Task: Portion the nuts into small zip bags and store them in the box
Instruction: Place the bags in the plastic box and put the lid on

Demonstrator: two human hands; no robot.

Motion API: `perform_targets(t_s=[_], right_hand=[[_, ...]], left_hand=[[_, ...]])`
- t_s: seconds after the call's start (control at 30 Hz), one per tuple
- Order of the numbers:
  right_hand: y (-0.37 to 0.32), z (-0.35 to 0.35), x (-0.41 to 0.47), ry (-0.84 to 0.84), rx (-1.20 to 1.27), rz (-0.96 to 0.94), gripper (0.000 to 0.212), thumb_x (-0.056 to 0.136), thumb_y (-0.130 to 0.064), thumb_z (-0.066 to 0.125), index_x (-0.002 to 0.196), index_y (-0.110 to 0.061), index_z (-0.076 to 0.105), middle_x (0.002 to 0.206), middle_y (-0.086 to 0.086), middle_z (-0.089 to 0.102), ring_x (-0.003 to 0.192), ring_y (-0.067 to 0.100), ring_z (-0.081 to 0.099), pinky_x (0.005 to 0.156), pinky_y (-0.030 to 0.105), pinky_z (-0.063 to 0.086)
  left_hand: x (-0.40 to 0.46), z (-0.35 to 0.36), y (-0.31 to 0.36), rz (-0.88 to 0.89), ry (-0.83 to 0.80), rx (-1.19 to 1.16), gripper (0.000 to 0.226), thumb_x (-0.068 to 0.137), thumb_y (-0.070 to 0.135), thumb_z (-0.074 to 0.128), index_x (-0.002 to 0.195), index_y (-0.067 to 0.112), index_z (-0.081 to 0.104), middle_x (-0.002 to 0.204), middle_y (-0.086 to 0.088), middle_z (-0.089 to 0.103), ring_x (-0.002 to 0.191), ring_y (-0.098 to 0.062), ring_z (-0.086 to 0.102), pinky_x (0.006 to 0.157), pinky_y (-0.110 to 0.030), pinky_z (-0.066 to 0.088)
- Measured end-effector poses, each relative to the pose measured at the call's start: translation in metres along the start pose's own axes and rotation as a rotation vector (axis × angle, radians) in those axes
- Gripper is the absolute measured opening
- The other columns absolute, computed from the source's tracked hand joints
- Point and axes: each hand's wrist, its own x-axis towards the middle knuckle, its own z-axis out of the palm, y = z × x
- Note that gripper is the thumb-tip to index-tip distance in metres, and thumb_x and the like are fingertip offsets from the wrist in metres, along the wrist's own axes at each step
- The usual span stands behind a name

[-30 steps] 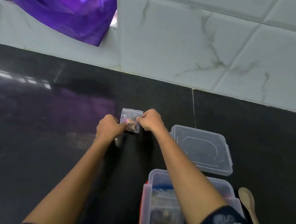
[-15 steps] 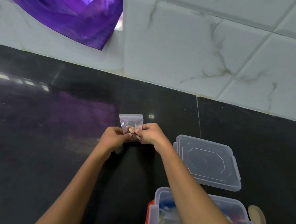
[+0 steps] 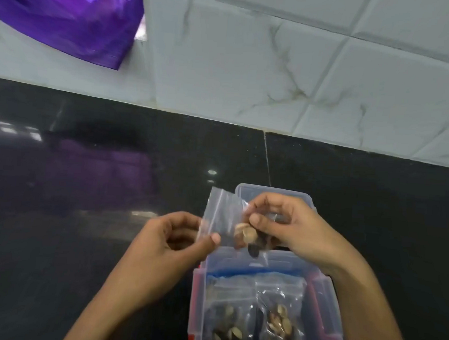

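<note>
In the head view, at lower centre of the frame, the left hand and right hand pinch the zip bag of nuts above the box; judging by this, lower it flat beside the stored bags.

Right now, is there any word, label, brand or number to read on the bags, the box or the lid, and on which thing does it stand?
None: no text can be read.
Small zip bag, held by the left hand and right hand: clear, no print.
Box and the bags in it: no label seen.
Lid: mostly hidden.
</note>
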Motion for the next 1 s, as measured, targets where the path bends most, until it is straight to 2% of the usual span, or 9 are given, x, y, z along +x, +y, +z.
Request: perform_targets(t_s=[0.13,0.27,0.47,0.6,0.7,0.77,0.83,0.93,1.0], right_hand=[[0.022,-0.01,-0.04,-0.094,-0.045,0.062,0.007,0.087,-0.016,0.062,0.09,-0.018,0.068,0.082,-0.001,0.072,0.072,0.017,0.066,0.065,0.028,0.053],[0.044,-0.005,-0.056,-0.088,-0.204,0.128,0.008,0.09,-0.02,0.064,0.089,-0.024,0.071,0.091,-0.01,0.071,0.082,0.01,0.068,0.081,0.031,0.056],[0.075,0.02,-0.055,-0.094,-0.38,0.293,0.014,0.093,-0.023,0.059,0.097,-0.036,0.061,0.104,-0.016,0.064,0.097,0.002,0.059,0.096,0.027,0.048],[0.086,0.032,-0.052,0.036,-0.447,0.291,0.024,0.092,-0.022,0.06,0.112,-0.036,0.055,0.119,-0.012,0.059,0.104,0.006,0.056,0.093,0.02,0.045],[0.09,0.036,-0.051,0.111,-0.537,0.245,0.032,0.089,-0.024,0.064,0.117,-0.034,0.052,0.124,-0.013,0.055,0.109,0.006,0.055,0.099,0.023,0.043],[0.092,0.037,-0.05,0.142,-0.534,0.233,0.033,0.087,-0.027,0.067,0.116,-0.034,0.053,0.121,-0.015,0.054,0.106,0.003,0.054,0.099,0.021,0.042],[0.096,0.037,-0.051,0.167,-0.511,0.22,0.03,0.086,-0.029,0.067,0.112,-0.034,0.054,0.115,-0.017,0.054,0.099,0.001,0.053,0.096,0.016,0.042],[0.1,0.04,-0.053,0.201,-0.529,0.18,0.026,0.087,-0.032,0.066,0.11,-0.035,0.055,0.113,-0.019,0.056,0.093,-0.001,0.05,0.087,0.009,0.038],[0.098,0.041,-0.054,0.208,-0.55,0.13,0.025,0.088,-0.032,0.065,0.111,-0.035,0.055,0.116,-0.019,0.056,0.099,-0.001,0.053,0.094,0.012,0.042]], left_hand=[[-0.016,0.028,-0.014,-0.042,-0.03,0.164,0.014,0.069,0.019,0.083,0.073,0.015,0.07,0.069,-0.004,0.073,0.066,-0.018,0.067,0.07,-0.03,0.056],[-0.025,0.053,-0.034,-0.093,-0.054,0.518,0.021,0.074,0.031,0.077,0.063,0.021,0.061,0.063,0.012,0.069,0.06,-0.002,0.064,0.068,-0.021,0.052],[-0.032,0.084,-0.037,0.008,0.011,1.102,0.033,0.091,0.048,0.05,0.121,0.037,0.04,0.126,0.013,0.052,0.109,-0.011,0.057,0.087,-0.023,0.041],[-0.025,0.095,-0.052,0.091,0.032,1.365,0.061,0.091,0.034,0.048,0.143,0.034,0.014,0.131,0.01,0.056,0.119,-0.012,0.053,0.09,-0.024,0.029],[-0.021,0.092,-0.06,0.248,0.071,1.317,0.053,0.076,0.031,0.069,0.124,0.038,0.047,0.114,0.01,0.064,0.107,-0.019,0.059,0.084,-0.033,0.033],[-0.017,0.087,-0.067,0.331,0.048,1.289,0.052,0.036,0.027,0.091,0.083,0.031,0.069,0.085,0.005,0.064,0.075,-0.023,0.062,0.071,-0.036,0.034],[-0.013,0.083,-0.071,0.413,0.049,1.328,0.053,0.008,0.018,0.09,0.055,0.029,0.068,0.071,0.003,0.058,0.061,-0.021,0.055,0.063,-0.036,0.024],[-0.01,0.082,-0.078,0.444,0.06,1.357,0.052,0.001,0.021,0.089,0.047,0.03,0.066,0.071,0.005,0.058,0.068,-0.019,0.047,0.062,-0.035,0.019],[-0.009,0.081,-0.081,0.451,0.067,1.37,0.055,-0.002,0.022,0.088,0.047,0.03,0.065,0.068,0.007,0.056,0.071,-0.018,0.041,0.061,-0.035,0.017]])
